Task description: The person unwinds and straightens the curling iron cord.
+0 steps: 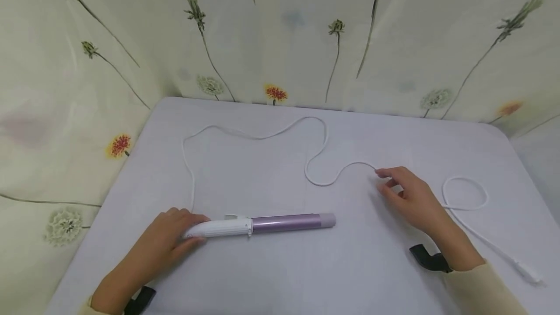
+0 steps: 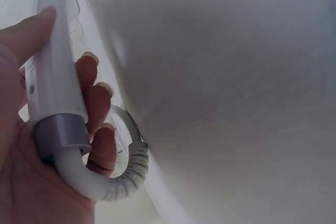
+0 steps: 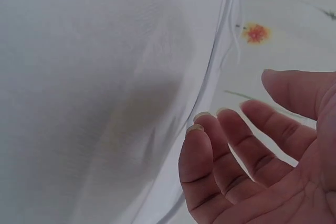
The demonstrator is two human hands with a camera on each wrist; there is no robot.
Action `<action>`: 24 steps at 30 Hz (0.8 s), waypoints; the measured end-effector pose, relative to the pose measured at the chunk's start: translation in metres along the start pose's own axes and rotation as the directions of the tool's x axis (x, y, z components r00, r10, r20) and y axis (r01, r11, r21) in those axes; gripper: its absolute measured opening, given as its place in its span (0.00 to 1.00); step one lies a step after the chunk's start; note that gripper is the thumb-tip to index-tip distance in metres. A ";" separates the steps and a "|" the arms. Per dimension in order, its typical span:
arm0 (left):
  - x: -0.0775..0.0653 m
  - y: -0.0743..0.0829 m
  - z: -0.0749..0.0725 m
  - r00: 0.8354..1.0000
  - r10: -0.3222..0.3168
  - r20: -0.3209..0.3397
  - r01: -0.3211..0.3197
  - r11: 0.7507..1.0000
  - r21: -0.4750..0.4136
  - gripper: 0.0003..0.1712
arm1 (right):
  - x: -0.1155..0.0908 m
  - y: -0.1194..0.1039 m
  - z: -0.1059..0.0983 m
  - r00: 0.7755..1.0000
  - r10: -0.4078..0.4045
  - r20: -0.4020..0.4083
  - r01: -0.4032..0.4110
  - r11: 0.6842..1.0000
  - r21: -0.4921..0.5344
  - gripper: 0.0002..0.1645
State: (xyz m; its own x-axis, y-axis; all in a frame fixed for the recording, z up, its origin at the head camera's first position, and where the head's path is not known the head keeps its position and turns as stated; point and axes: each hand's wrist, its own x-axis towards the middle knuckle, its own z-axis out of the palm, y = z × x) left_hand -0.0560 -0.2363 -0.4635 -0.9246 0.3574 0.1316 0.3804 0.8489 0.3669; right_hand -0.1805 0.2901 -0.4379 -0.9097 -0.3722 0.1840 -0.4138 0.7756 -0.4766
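A curling iron [image 1: 286, 223] with a purple barrel and white handle lies across the table. My left hand [image 1: 168, 237] grips its handle, fingers on the far side and thumb on the near side. The left wrist view shows the white handle [image 2: 55, 87], a purple-grey end ring [image 2: 63, 132] and a ribbed cord sleeve [image 2: 128, 174] bending back. From the handle the white cord [image 1: 321, 185] winds around the far part of the table. My right hand [image 1: 409, 198] is by the cord, its fingers [image 3: 252, 150] loosely bent and apart from the thumb, with nothing visibly held.
Beyond my right wrist the cord makes a loop [image 1: 465, 179], and its end [image 1: 527, 273] lies near the table's right edge. The white-covered table [image 1: 271, 271] has rounded far corners. Flower-patterned fabric [image 1: 271, 38] hangs behind it and to the left.
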 end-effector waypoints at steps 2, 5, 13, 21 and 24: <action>-0.002 0.003 0.002 1.000 -0.012 0.015 0.012 1.000 -0.013 0.24 | -0.006 0.000 0.000 1.000 -0.001 0.000 0.001 1.000 0.001 0.20; -0.004 0.007 0.006 1.000 0.005 0.018 -0.004 0.999 -0.047 0.24 | -0.015 0.001 0.001 1.000 0.001 0.000 -0.001 1.000 -0.003 0.18; -0.001 0.014 0.009 0.998 0.008 0.059 -0.004 0.998 -0.070 0.24 | -0.030 0.005 0.004 1.000 -0.003 -0.008 0.003 1.000 0.016 0.17; 0.004 0.017 0.004 0.996 -0.055 0.069 0.061 0.994 -0.093 0.24 | -0.036 0.005 0.002 0.999 0.046 0.014 -0.047 0.998 0.037 0.16; 0.003 0.018 0.002 0.999 -0.032 0.033 0.034 0.997 -0.072 0.25 | -0.036 0.005 0.003 0.999 0.045 0.015 -0.045 0.999 0.027 0.17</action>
State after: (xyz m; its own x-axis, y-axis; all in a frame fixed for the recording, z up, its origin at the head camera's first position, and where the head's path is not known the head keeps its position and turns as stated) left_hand -0.0518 -0.2193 -0.4587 -0.9351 0.3429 0.0893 0.3462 0.8304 0.4365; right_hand -0.1497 0.3055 -0.4496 -0.9268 -0.3447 0.1491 -0.3709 0.7776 -0.5078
